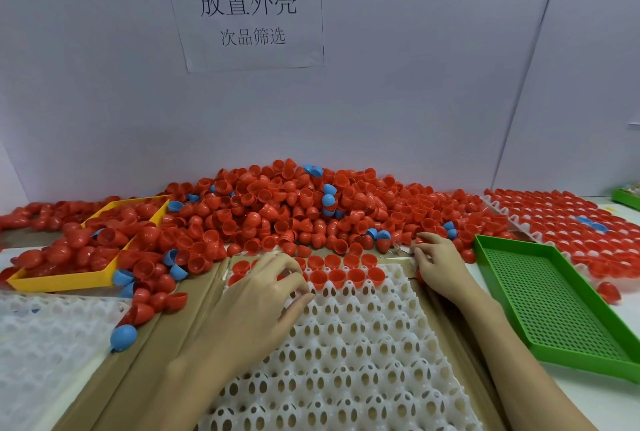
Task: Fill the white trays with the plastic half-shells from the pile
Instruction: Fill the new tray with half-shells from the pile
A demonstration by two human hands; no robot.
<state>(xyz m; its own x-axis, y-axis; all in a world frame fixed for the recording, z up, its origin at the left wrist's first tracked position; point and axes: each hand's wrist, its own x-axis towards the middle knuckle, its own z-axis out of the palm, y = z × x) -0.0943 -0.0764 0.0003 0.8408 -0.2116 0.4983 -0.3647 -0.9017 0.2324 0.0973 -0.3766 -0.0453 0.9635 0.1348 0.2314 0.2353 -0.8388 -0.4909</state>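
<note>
With both hands' fingers curled, the left hand over the white tray and the right hand at the pile, a careless reach could topple seated half-shells.

White tray with two rows of red half-shells, both hands at pile edge

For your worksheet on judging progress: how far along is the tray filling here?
Done: the white tray at far right looks full of shells, and the centre tray holds shells in its two far rows. In hand: the left hand rests at those rows; the right hand reaches the pile, its grip unclear. Left: most centre pockets and another white tray at left.
</note>
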